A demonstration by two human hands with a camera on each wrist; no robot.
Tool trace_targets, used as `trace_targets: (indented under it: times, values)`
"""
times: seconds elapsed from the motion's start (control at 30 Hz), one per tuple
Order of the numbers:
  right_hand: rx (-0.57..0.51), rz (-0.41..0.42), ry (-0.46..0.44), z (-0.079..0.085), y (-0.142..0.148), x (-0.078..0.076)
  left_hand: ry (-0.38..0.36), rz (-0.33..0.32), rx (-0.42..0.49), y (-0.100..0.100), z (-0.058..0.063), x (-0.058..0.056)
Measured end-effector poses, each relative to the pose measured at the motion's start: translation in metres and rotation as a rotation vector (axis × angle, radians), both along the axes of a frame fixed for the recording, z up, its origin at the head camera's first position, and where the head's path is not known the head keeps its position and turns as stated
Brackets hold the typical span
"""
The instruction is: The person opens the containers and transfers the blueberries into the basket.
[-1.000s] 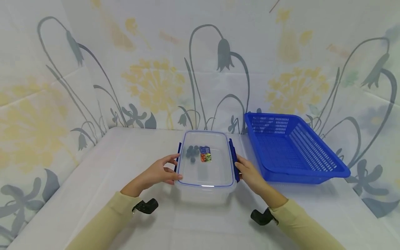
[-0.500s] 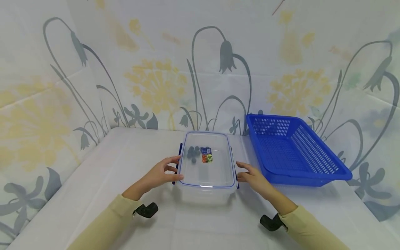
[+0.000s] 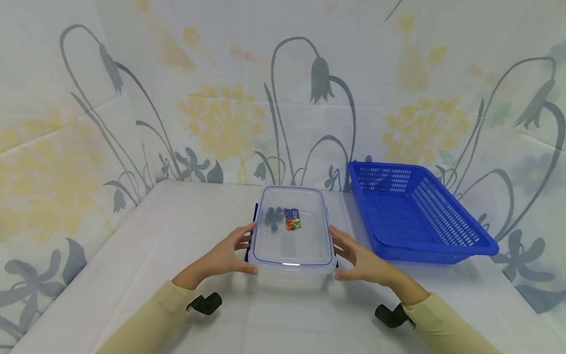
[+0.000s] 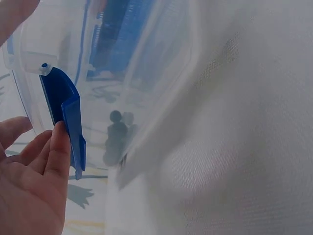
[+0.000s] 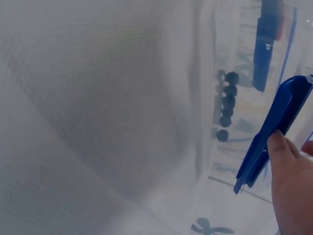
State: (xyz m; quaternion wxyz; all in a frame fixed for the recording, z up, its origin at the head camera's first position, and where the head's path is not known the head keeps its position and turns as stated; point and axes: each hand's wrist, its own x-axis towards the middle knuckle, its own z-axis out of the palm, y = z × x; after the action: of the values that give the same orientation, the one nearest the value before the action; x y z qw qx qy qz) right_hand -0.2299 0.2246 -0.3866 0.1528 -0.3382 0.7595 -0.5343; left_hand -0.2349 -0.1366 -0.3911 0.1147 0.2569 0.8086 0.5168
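A clear plastic food container (image 3: 292, 278) stands under its clear lid (image 3: 305, 246), which has a blue sealing line and a colourful label (image 3: 293, 220). Several dark round fruits, like grapes or blueberries (image 3: 273, 216), show blurred through it. My left hand (image 3: 225, 253) is at the left side, its fingertips touching the left blue latch (image 4: 73, 122), which is swung out from the wall; the thumb is near the front corner. At the other side, my right hand (image 3: 360, 258) touches the right blue latch (image 5: 271, 129), also swung out, with its thumb spread apart.
A blue slotted plastic basket (image 3: 424, 216) stands at the right, close beyond my right hand. White cloth (image 3: 185, 211) covers the table, and a flower-printed curtain (image 3: 247, 64) hangs behind and around it.
My right hand has left its grip on the right latch, which now hangs lower, and spread its thumb. My left thumb has come off the lid's front corner and moved down.
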Motion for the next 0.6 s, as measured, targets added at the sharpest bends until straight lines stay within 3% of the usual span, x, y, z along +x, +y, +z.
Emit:
trace_targets:
  times: [0.2, 0.6]
  values:
    - [0.009, -0.06, -0.026, 0.0006, -0.0012, 0.0, 0.027, 0.041, -0.003, 0.0007, 0.0011, 0.0004]
    - [-0.043, -0.084, -0.029, -0.0016, -0.0024, 0.0008, -0.01, 0.065, 0.01, 0.002, 0.0012, 0.0042]
